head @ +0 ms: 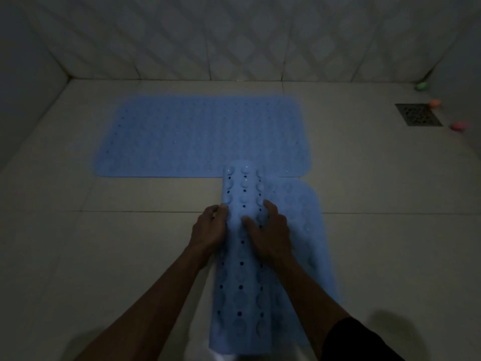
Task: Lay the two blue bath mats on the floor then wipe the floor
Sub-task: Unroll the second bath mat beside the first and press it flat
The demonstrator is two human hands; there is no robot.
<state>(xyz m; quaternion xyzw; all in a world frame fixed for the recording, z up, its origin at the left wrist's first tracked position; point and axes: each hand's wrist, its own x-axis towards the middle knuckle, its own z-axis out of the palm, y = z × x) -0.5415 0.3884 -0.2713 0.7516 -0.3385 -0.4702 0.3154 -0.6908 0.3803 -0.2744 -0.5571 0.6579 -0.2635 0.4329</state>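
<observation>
Right now you are kneeling or bending over a pale tiled floor point(104, 256) in dim light, and both of your hands are working on the second blue bath mat point(242, 282). That mat is lying lengthwise away from you, partly rolled or folded over itself, so its suction-cup underside and rows of small holes are facing up along the raised part. Its flattened portion is spreading out to the right of the roll, and its far end is overlapping the near edge of the first blue bath mat point(200, 134), which is lying flat and crosswise on the floor close to the tiled back wall point(234, 35).

Your left hand point(209, 230) is gripping the left edge of the rolled part, fingers curled against its side. Your right hand point(269, 230) is resting on top of the roll with fingers spread and bent over the surface; it seems to be pressing rather than pinching, though the gloom is making that hard to judge.

Off to the far right, a square metal floor drain point(418, 114) is sitting in the floor, with three small coloured objects beside it: a green one point(421, 86), an orange one point(434, 102) and a pink one point(458, 125).
</observation>
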